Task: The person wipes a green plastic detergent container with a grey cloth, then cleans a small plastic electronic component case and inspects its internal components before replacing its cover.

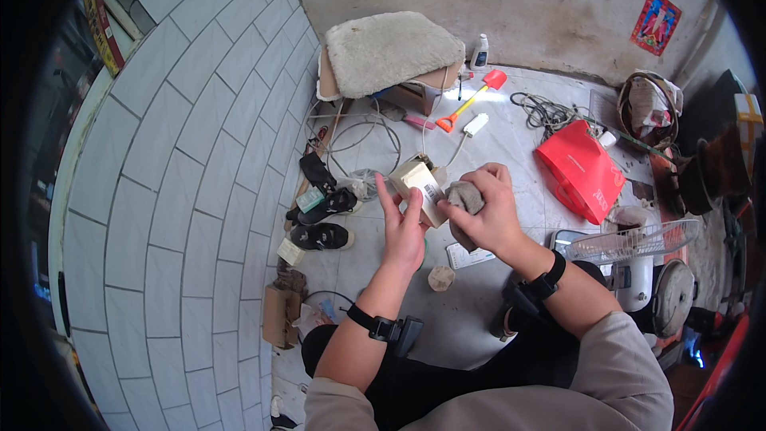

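My left hand (404, 228) grips a small cream cardboard box (414, 179) from below, thumb on its near side and index finger pointing away. A printed label with a barcode is on the box's face. My right hand (494, 206) holds a crumpled grey cloth (466, 197) against or very close to the box's right end; whether they touch is hard to tell. Beneath the hands, on the tiled floor, are a white printed card or packet (470, 255) and a round pale disc (441, 278). Part of a green round thing shows behind my left wrist.
A stool with a fleece cover (392, 51) stands by the wall. Near it lie a toy shovel (473, 100) and a white power strip (476, 125). Black shoes (323, 236) are at left. On the right are a red bag (579, 171), tangled cable (543, 114) and a fan (633, 281).
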